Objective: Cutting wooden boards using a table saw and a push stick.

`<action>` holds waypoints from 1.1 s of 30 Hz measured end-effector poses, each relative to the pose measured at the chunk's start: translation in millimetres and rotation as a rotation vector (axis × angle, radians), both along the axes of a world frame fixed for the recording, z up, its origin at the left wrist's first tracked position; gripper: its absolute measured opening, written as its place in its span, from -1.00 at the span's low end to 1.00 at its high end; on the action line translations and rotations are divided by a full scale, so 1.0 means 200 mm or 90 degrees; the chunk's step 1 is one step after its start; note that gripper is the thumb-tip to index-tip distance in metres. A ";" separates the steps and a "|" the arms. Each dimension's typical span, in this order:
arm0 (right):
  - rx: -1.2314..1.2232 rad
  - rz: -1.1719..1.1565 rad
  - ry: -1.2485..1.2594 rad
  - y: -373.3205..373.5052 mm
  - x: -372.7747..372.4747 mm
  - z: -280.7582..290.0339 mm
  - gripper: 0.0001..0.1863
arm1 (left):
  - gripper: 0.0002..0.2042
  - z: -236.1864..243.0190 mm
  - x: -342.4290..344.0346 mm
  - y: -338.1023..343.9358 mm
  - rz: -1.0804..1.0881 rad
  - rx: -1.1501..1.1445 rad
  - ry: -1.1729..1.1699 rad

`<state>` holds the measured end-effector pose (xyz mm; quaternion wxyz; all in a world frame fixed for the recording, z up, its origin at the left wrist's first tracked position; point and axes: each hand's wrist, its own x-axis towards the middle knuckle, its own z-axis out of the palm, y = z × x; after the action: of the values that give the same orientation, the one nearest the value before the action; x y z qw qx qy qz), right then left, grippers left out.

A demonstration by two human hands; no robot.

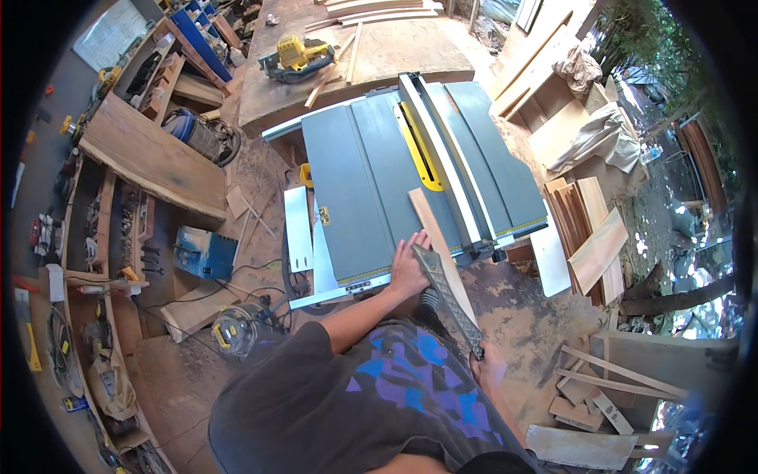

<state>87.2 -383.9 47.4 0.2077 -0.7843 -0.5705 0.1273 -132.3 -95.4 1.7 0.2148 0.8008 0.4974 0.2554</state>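
My left hand (pixel 411 265) is closed on a pale wooden strip (pixel 431 225) at the near edge of the grey table saw top (pixel 347 182), its fingertips also at a long dark push stick (pixel 450 299). The stick lies along the strip, slanting down toward me. My right hand (pixel 487 363) is closed round the stick's lower end, below the saw. The strip's far end is over the saw top, short of the yellow throat plate (pixel 430 178). A white fence (pixel 466 209) runs along the plate's right side. The strip's lower part is partly hidden by the stick.
A yellow power saw (pixel 292 57) sits on the workbench behind. Wooden shelves with tools and a live-edge slab (pixel 158 158) line the left. A blue box (pixel 204 253) and yellow-black machine (pixel 235 336) are on the floor. Stacked boards (pixel 596 245) and offcuts (pixel 592 411) are at right.
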 end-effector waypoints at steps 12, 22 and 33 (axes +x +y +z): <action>0.007 -0.077 -0.002 0.02 0.06 0.05 -0.62 | 0.07 0.09 0.22 0.09 -0.111 -0.028 0.083; -0.127 -0.296 0.355 -0.05 0.16 -0.05 -0.75 | 0.05 0.05 0.21 0.21 -0.093 -0.004 0.043; -0.055 -0.578 0.977 0.07 0.16 0.04 -0.75 | 0.06 0.08 0.21 0.32 -0.083 -0.082 0.066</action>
<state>118.5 -369.2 54.9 0.5331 -0.6405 0.0968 0.5443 -90.4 -32.1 17.1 0.2557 0.8284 0.4697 0.1666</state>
